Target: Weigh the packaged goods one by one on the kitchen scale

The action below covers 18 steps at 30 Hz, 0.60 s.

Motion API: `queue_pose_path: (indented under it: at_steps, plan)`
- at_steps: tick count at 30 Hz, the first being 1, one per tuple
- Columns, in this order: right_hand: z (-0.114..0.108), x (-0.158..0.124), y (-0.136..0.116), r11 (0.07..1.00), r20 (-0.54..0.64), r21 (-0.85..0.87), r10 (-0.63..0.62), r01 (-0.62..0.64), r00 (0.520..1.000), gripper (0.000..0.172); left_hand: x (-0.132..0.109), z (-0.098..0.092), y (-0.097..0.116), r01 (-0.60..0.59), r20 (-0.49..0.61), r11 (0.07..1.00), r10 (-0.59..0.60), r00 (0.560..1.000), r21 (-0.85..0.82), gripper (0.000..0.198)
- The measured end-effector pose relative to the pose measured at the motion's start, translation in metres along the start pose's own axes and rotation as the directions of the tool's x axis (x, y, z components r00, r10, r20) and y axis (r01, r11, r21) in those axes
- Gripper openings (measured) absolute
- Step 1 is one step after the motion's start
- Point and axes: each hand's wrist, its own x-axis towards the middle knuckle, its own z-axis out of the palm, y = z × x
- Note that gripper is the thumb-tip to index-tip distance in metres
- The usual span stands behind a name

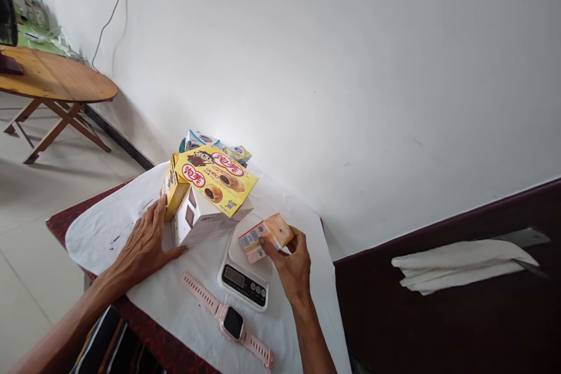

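Note:
My right hand (293,263) grips a small peach-and-yellow printed box (265,236), thumb on the near side and fingers behind. The box is tilted over the weighing plate of a white kitchen scale (244,277); I cannot tell whether it touches the plate. My left hand (146,242) lies spread on the cloth, fingertips at the yellow carton (174,190) and thumb near the white box (199,219). A yellow snack box (219,181) with red lettering and pastry pictures rests across the top of these boxes. A pink smartwatch (232,322) lies stretched out in front of the scale.
Behind the snack box stand blue-and-white boxes (204,139) against the wall (350,99). A white cloth (105,228) covers the table with its dark red edge (65,219). A folded white cloth (460,263) is at right, a folding wooden table (65,79) at far left.

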Motion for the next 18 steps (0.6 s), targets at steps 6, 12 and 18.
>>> queue_pose_path:
  at_steps: [6,12,18]
  plan:
    - [0.014,0.066,-0.008,0.996,-0.207,0.063,-0.043,0.057,0.977,0.078,0.001,-0.002,0.001,-0.008,0.008,1.0,0.008,1.0,0.011,0.118]
    - [0.066,0.129,-0.008,0.995,-0.118,-0.076,-0.069,0.06,0.991,0.074,0.001,-0.002,0.001,-0.001,0.007,1.0,0.001,1.0,0.014,0.117]
    - [0.1,0.148,0.008,0.992,-0.049,-0.123,-0.033,0.027,0.998,0.069,0.001,-0.001,0.003,0.028,0.021,0.999,-0.027,0.999,-0.024,0.12]
